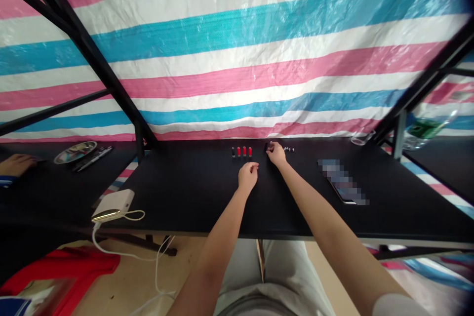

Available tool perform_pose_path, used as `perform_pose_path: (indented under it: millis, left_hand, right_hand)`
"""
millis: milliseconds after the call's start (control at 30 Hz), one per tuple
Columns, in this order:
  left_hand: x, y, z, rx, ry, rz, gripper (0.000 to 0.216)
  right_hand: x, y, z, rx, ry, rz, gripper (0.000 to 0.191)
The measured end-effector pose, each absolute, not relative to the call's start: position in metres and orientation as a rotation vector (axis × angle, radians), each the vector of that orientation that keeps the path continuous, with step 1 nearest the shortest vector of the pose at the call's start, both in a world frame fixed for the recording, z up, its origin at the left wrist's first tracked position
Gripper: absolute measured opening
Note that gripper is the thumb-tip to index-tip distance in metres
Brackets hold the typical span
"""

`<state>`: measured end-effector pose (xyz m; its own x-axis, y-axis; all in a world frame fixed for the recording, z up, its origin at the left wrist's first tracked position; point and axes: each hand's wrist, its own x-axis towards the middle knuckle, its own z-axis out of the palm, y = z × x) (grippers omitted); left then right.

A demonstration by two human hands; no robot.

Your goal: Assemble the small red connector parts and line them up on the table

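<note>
My left hand (pixel 248 176) is over the middle of the black table, its fingers drawn together in a pinch. Whatever may be between them is too small to make out. Farther forward and to the right, my right hand (pixel 276 153) has its fingers closed at a small dark item (pixel 266 147) near the table's back. Just left of it stands a short row of small cylinders with pale lower ends: one black (pixel 233 151), and several red ones (pixel 244 150). A few tiny clear pieces (pixel 289 149) lie right beside my right hand, partly hidden by it.
On the table (pixel 185 187), a phone (pixel 342 182) lies to the right and a clear cup (pixel 362 137) at the back right. A white box with a cable (pixel 114 205) sits at the left edge. Another person's hand (pixel 18 164) rests on the left table near pens (pixel 92 159).
</note>
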<state>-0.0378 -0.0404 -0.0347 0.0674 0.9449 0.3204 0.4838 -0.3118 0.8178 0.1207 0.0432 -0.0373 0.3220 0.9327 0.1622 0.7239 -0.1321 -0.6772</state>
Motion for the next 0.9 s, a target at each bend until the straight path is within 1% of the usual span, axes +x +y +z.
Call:
perform_pose_path:
  millis: [100,200,300,367,533,600,767,833,900]
  left_hand:
    - [-0.037,-0.041,-0.033,1.855,1.423,1.186,0.023]
    - [-0.036,-0.041,-0.032,1.854,1.430,1.172,0.023]
    - [-0.036,-0.041,-0.032,1.847,1.425,1.160,0.024]
    - [-0.036,-0.041,-0.033,1.847,1.422,1.155,0.024]
    - [-0.035,-0.045,-0.031,1.868,1.445,1.137,0.027]
    - [-0.033,-0.046,-0.027,1.882,1.476,1.125,0.037]
    - [-0.027,-0.038,-0.008,1.841,1.598,1.014,0.069]
    - [-0.025,-0.031,-0.001,1.849,1.634,0.958,0.074]
    - [-0.024,-0.025,0.003,1.938,1.684,0.867,0.074]
  right_hand:
    - [0.118,0.029,-0.040,-1.842,-1.352,0.409,0.050]
    - [0.114,0.013,-0.042,-1.795,-1.293,0.439,0.057]
    - [0.108,-0.003,-0.045,-1.743,-1.288,0.442,0.060]
    - [0.105,-0.014,-0.046,-1.695,-1.267,0.430,0.057]
    - [0.098,-0.036,-0.042,-1.497,-1.217,0.373,0.035]
    - [0.096,-0.041,-0.039,-1.453,-1.214,0.355,0.031]
    - [0.094,-0.045,-0.034,-1.439,-1.226,0.327,0.028]
    - [0.094,-0.045,-0.034,-1.444,-1.237,0.337,0.028]
    - [0.095,-0.045,-0.034,-1.445,-1.238,0.349,0.028]
